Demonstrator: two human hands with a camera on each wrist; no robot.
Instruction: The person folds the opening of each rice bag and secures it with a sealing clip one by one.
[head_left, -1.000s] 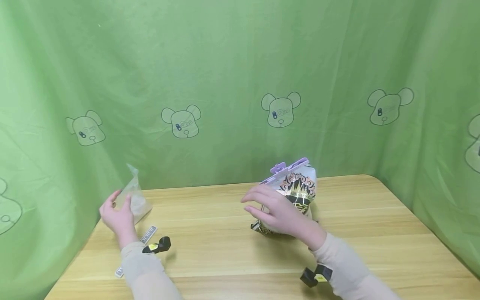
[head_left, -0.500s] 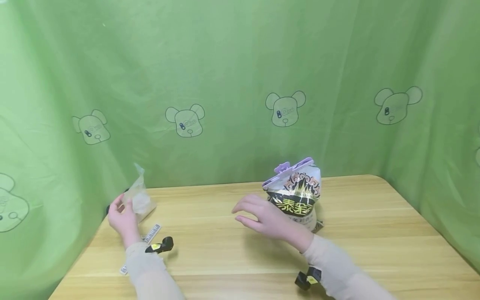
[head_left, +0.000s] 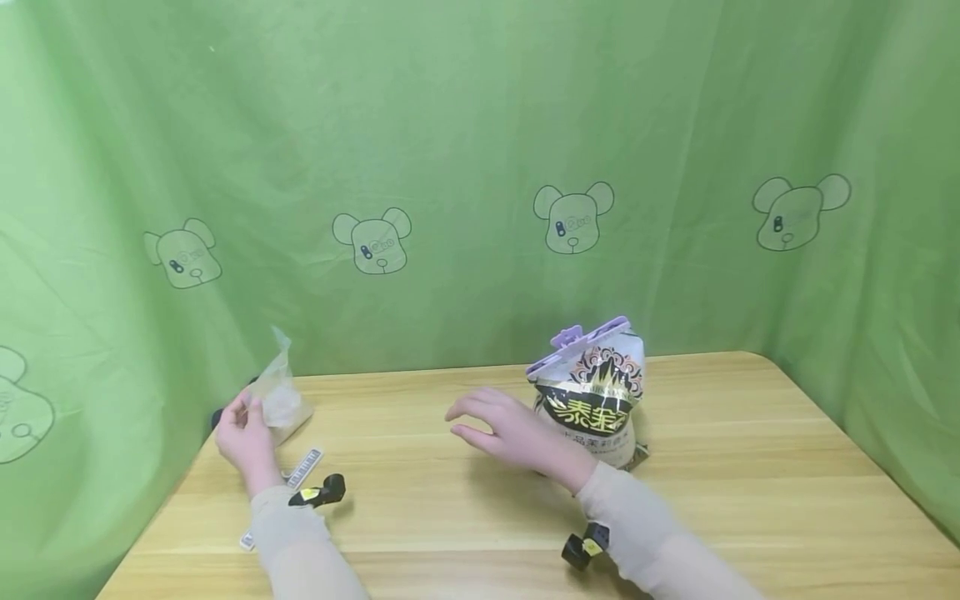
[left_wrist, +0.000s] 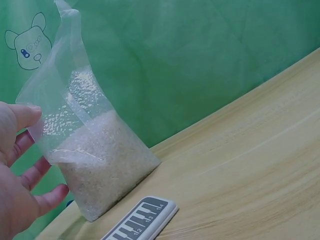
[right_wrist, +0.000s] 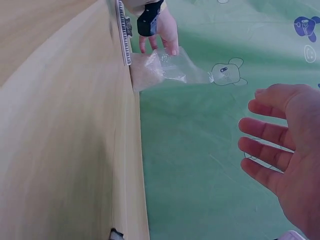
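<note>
At the table's far left, my left hand (head_left: 246, 440) pinches the side edge of a clear plastic bag of rice (left_wrist: 107, 155) between thumb and fingers. The bag stands upright on the table, its empty top rising to a twisted point. My right hand (head_left: 504, 429) hovers over the middle of the table, fingers loosely bent, holding nothing. Behind and to its right stands a printed rice bag (head_left: 600, 417), closed along its slanted top by a purple bag clip (head_left: 592, 340). The forearm overlaps that bag's lower left in the head view.
A white bar printed with piano keys (left_wrist: 142, 220) lies in front of the clear bag, partly under the left wrist in the head view. Something dark shows behind the left hand. Green curtains (head_left: 465, 125) enclose the wooden table (head_left: 420, 517).
My right hand has moved left, away from the printed bag, uncovering its front. The left thumb and fingers have closed on the edge of the clear bag.
</note>
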